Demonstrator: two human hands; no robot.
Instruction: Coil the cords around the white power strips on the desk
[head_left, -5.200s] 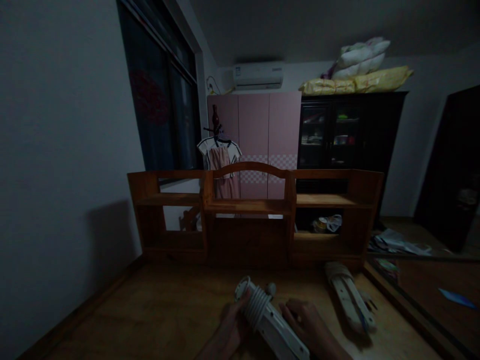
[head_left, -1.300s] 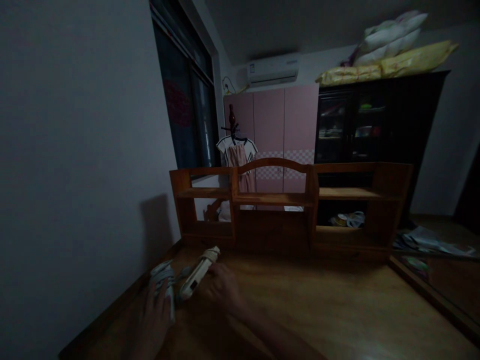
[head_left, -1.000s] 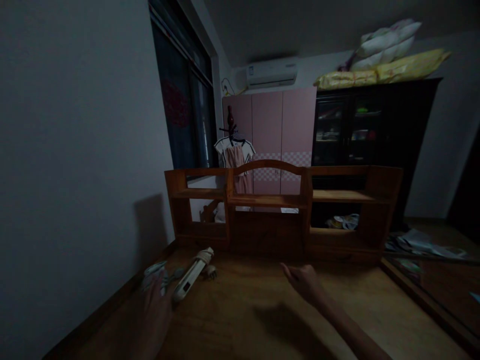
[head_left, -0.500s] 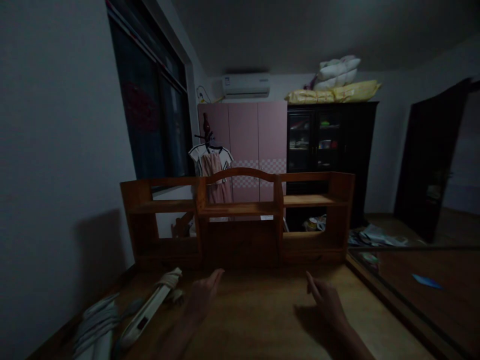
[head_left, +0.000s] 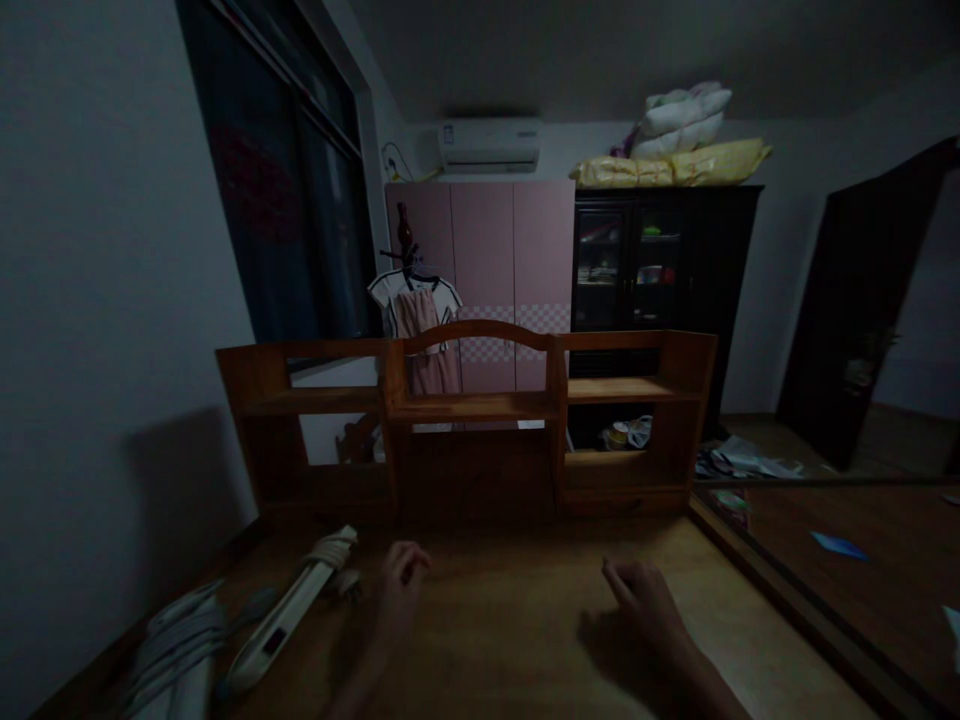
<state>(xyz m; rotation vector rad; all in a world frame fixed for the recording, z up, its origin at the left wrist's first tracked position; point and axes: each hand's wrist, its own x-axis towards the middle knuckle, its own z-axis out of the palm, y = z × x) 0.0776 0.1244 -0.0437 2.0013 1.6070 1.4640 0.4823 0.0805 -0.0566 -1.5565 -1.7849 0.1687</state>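
Observation:
Over a bare wooden surface (head_left: 510,640), my left hand (head_left: 405,575) is held with its fingers curled in, and nothing shows in it. To its left lies a white power strip (head_left: 289,620) with its cord wound round one end. A second strip with a wrapped grey cord (head_left: 176,650) sits closer to the wall. My right hand (head_left: 641,592) hovers on the other side, its fingers folded and its shadow cast below. No object is visible in this hand either. Both hands are apart from the wooden shelf unit (head_left: 469,405) ahead.
A raised wooden edge (head_left: 780,610) runs along the right. Beyond it, a blue card (head_left: 840,545) lies on a brown surface. A pink wardrobe (head_left: 484,245), a dark cabinet (head_left: 720,260) and clothes on a rack (head_left: 416,305) stand behind the shelves. The room is dim.
The fingers of my left hand, stretched forward before, have curled in. My right hand's fingers have folded closer, and it stays in about the same place. The view has tilted slightly downward.

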